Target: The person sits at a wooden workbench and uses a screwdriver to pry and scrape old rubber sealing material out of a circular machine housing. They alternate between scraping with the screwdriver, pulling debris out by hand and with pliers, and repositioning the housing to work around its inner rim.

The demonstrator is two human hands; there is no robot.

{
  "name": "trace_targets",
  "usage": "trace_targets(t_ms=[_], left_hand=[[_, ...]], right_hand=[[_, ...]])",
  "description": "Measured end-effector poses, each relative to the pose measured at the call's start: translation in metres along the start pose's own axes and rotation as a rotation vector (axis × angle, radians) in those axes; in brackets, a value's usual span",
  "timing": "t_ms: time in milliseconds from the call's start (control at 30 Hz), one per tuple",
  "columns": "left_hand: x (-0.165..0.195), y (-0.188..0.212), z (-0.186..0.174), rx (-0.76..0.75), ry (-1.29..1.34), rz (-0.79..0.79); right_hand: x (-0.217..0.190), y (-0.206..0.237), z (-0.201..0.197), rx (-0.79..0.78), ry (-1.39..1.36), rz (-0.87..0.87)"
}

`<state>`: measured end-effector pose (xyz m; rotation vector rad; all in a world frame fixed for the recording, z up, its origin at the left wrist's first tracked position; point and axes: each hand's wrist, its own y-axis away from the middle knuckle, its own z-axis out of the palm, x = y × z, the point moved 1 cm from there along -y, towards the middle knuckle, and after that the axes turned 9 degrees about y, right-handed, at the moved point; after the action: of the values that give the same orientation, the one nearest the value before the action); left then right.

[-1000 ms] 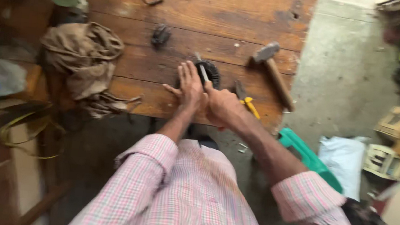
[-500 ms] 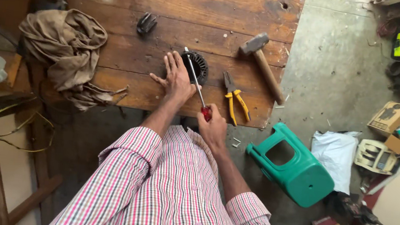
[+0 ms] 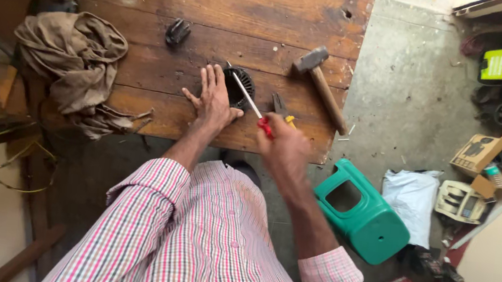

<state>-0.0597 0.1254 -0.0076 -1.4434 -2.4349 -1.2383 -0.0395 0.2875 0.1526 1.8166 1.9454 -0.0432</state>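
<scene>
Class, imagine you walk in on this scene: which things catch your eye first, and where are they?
At the centre of the wooden bench, the left hand rests beside a round black part, while the right hand holds a red-handled screwdriver to it. A hammer lies to the right, and a bright green stool stands on the floor below.

Near the frame's centre our left hand (image 3: 213, 97) lies flat, palm down, fingers spread and pointing up the frame, its bare forearm running down to a rolled checked sleeve. Just right and lower, our right hand (image 3: 284, 147) is closed in a fist, knuckles toward us, forearm angling to the lower right.
</scene>
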Motion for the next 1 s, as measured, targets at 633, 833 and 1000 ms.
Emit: trace_targets(t_ms=[633,833,1000], left_hand=[[-0.005,-0.006,0.006,0.072,0.207,0.001],[-0.007,-0.013,0.008,0.042,0.291,-0.034],[-0.006,-0.02,0.011,0.059,0.343,-0.04]], right_hand=[[-0.041,-0.02,-0.015,0.082,0.114,-0.207],[-0.073,-0.051,-0.035,-0.076,0.341,-0.299],[-0.075,-0.063,-0.028,-0.033,0.299,-0.237]])
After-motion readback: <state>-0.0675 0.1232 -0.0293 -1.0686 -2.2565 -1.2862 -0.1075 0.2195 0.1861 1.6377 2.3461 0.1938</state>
